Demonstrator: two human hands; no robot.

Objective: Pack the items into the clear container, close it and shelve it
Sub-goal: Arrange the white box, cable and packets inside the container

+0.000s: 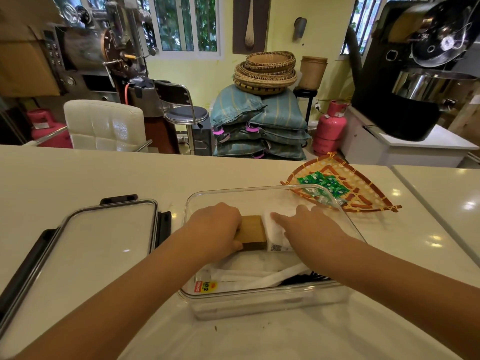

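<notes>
The clear container (262, 294) stands open on the white counter in front of me. Inside it, my left hand (215, 227) is closed around a brown wooden block (253, 232). Beside the block lies a white wrapped packet (275, 231), and my right hand (309, 224) rests flat on it with fingers spread. Near the container's front wall lie wrapped white utensils (249, 279) and some black ones (304, 279). The container's lid (85, 245), clear with black clips, lies flat to the left. A woven tray (361, 188) with green sachets (324, 184) sits behind the container at the right.
The counter (78, 178) stretches wide left and behind the container. A second counter surface (446, 193) joins at the right. Beyond the far edge are a white chair, a stool, stacked sacks, baskets, pink gas cylinders and roasting machines.
</notes>
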